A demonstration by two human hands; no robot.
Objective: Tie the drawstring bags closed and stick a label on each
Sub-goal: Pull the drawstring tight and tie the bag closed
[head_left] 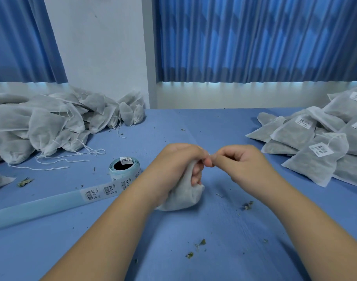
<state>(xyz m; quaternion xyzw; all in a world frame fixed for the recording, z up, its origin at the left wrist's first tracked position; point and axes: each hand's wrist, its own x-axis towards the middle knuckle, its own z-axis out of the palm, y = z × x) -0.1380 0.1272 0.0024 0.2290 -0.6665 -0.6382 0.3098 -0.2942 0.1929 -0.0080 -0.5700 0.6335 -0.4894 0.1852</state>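
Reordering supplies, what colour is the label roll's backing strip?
Pale translucent blue backing strip, clearest in the head view.

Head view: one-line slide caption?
Left hand grips a white drawstring bag on the blue table while right hand pinches at its top.

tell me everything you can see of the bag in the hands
The bag is a small white pouch of thin, nonwoven-looking fabric, plump with filling. It stands upright, base on the blue table. The left hand grips its gathered neck, hiding the mouth; the right hand pinches at its top, seemingly the drawstring, which barely shows. No label is visible on it.
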